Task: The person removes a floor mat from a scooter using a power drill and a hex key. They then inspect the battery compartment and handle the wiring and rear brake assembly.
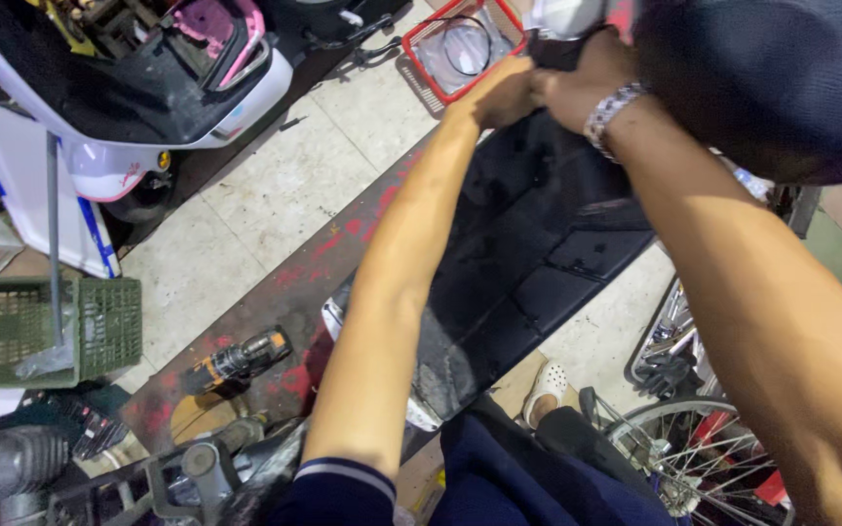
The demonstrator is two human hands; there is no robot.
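Far left, a green slatted plastic crate (12, 331) sits on the floor with a grey metal pole (54, 244) rising past it. Just right of that, a yellow-and-black cordless drill (238, 357) lies on the worn, red-stained ramp (285, 292), close to its edge — a nudge from an elbow could likely roll it off.

Centre now: the left hand (504, 95) reaches forward, fingers curled at the far end of the long black plastic scooter floor panel (528, 253). The right hand (569, 90), silver link watch (608, 110) on the wrist, meets it at the same spot. Both look clenched on something there, but what they grip is hidden between them; I cannot tell.

The panel lies lengthwise under both forearms, its near end by the knees. The risk, as I judge it: both arms fully stretched, so a slip could jerk the panel sideways.

Beyond, a red wire basket (460, 49) just past the hands. Right, spoked bicycle wheels (694, 438) crowd in; open tiled floor (275, 185) lies to the left.
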